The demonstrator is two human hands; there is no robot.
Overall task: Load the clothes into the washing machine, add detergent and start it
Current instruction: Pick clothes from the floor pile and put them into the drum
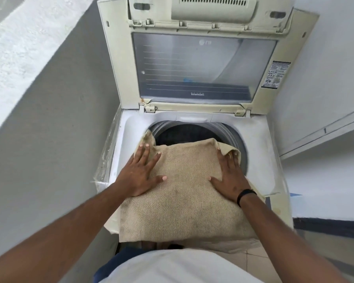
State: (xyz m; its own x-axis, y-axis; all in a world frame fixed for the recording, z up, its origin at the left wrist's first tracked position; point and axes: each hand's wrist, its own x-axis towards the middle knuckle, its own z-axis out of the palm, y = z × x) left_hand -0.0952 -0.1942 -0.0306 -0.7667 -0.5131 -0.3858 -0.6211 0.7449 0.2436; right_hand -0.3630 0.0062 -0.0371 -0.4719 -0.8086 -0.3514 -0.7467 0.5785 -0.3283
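Observation:
A white top-loading washing machine [260,144] stands in front of me with its lid [194,66] folded up and back. A large beige cloth [188,193] lies across the front of the machine, partly covering the dark drum opening [184,133] and hanging over the front edge. My left hand [140,172] lies flat on the cloth's left side with fingers spread. My right hand [229,178], with a black band at the wrist, lies flat on the cloth's right side; a fold of cloth sits at its fingertips.
A grey wall [49,119] runs close along the machine's left side. A white wall with a ledge [325,127] stands to the right. Tiled floor [255,256] shows below the machine's front.

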